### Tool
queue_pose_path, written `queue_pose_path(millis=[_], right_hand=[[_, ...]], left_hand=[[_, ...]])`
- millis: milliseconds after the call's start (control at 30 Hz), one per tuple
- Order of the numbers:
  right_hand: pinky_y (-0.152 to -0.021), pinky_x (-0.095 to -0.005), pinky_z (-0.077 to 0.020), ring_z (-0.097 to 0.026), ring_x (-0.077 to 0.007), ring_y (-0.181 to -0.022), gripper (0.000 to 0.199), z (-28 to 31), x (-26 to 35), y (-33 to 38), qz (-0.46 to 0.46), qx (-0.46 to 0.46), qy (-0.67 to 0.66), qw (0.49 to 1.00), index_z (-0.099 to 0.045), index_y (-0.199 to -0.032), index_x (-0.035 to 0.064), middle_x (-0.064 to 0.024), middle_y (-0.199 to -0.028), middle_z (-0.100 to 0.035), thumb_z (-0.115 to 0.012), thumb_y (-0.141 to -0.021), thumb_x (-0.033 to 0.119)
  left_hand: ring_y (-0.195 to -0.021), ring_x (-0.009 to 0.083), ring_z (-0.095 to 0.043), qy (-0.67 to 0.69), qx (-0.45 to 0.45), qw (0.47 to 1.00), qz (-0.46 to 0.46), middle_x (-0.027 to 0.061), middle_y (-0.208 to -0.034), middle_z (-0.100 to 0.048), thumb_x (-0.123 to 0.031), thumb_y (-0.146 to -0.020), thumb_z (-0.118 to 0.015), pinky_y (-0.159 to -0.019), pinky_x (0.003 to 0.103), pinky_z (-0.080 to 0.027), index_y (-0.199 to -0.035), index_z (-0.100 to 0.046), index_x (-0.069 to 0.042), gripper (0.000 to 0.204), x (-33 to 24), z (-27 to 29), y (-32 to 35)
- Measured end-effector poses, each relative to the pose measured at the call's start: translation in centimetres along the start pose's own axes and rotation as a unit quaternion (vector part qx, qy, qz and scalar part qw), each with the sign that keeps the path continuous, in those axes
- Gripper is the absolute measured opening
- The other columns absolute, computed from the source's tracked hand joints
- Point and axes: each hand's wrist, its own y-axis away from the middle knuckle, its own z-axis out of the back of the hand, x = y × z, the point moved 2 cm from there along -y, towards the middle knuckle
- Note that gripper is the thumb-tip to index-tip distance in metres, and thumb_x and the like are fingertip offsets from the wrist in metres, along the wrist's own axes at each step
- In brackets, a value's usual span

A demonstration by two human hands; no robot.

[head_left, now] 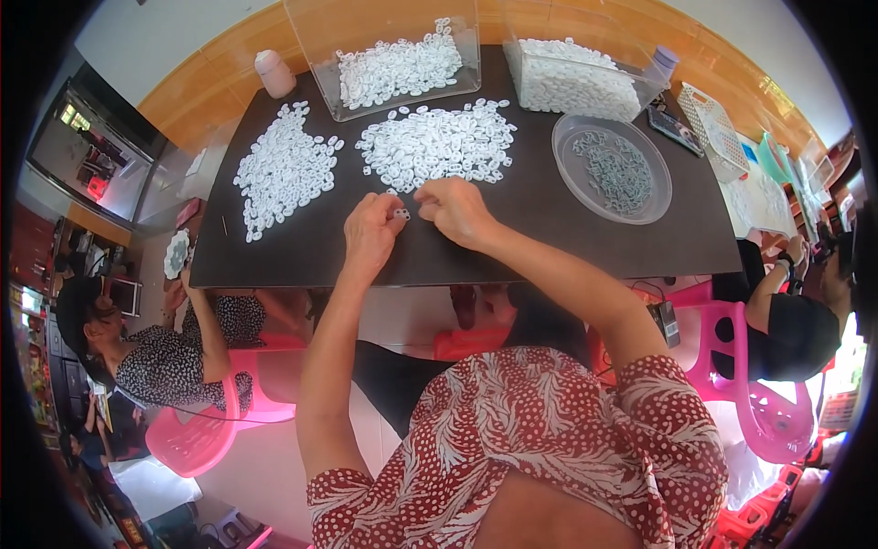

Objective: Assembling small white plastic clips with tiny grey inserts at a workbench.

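Observation:
My left hand [371, 231] is closed in a pinch near the table's front edge, on a small white oval plastic piece [401, 214] with holes in it. Just to its right is my right hand [453, 210], curled with fingertips pressed together; whatever they hold is hidden. Directly beyond both hands lies a wide heap of white oval pieces [437, 145]. A second, narrower heap of the same pieces [285, 172] spreads over the left of the dark table [512, 247]. On the right, a round clear plastic dish [561, 178] holds many small grey-green parts [615, 172].
Two clear tubs, left [320, 87] and right [517, 82], stand at the back with white pieces. A pink bottle [274, 75], a lilac-capped bottle [660, 66], a phone [675, 131] and a white basket [713, 133] edge the table. People sit on pink chairs at both sides.

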Motion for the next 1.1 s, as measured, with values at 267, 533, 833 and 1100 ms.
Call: queue_pose_path(millis=[267, 533, 833, 1100], right_hand=[[-0.063, -0.0349, -0.0480, -0.064, -0.0251, -0.067, 0.013, -2.4, -0.3, -0.8, -0.007, 0.053, 0.055, 0.997, -0.065, -0.077, 0.0012, -0.0134, -0.070, -0.064, -0.068, -0.069, 0.011], [-0.060, -0.0321, -0.0482, -0.063, -0.0234, -0.062, 0.011, -0.1, -1.5, -0.4, -0.067, 0.024, -0.088, 0.994, -0.068, -0.076, 0.0007, -0.0134, -0.066, -0.064, -0.065, -0.071, 0.009], [-0.055, -0.0252, -0.0433, -0.057, -0.0123, -0.060, 0.010, 2.6, 0.0, 2.2, -0.210, 0.076, -0.291, 0.931, -0.066, -0.076, -0.0032, -0.0069, -0.066, -0.062, -0.062, -0.074, 0.006], [-0.053, -0.0221, -0.0392, -0.053, -0.0094, -0.060, 0.012, 4.6, 1.6, 3.6, -0.235, 0.075, -0.344, 0.906, -0.066, -0.079, -0.0025, -0.0056, -0.069, -0.062, -0.061, -0.077, 0.008]], left_hand=[[-0.062, 0.0158, -0.055, 0.048, -0.057, 0.997, -0.023, 0.0056, -0.073, -0.055, 0.003, -0.070, -0.067, -0.058, 0.028, -0.044, -0.083, -0.061, -0.002, 0.016, 0.0, -0.4, 1.0], [-0.071, 0.0229, -0.058, 0.035, -0.079, 0.996, 0.031, 0.0090, -0.077, -0.057, 0.002, -0.071, -0.066, -0.063, 0.034, -0.045, -0.095, -0.060, -0.004, 0.025, -0.1, -0.6, 0.1], [-0.069, 0.0122, -0.058, 0.281, -0.055, 0.953, 0.098, 0.0037, -0.079, -0.061, 0.002, -0.079, -0.064, -0.063, 0.025, -0.047, -0.097, -0.063, -0.001, 0.018, -4.8, -2.6, 2.4], [-0.061, 0.0052, -0.051, 0.462, -0.075, 0.856, 0.217, 0.0009, -0.077, -0.061, -0.003, -0.083, -0.064, -0.052, 0.017, -0.038, -0.093, -0.063, 0.000, 0.010, -7.0, -2.7, 3.1]])
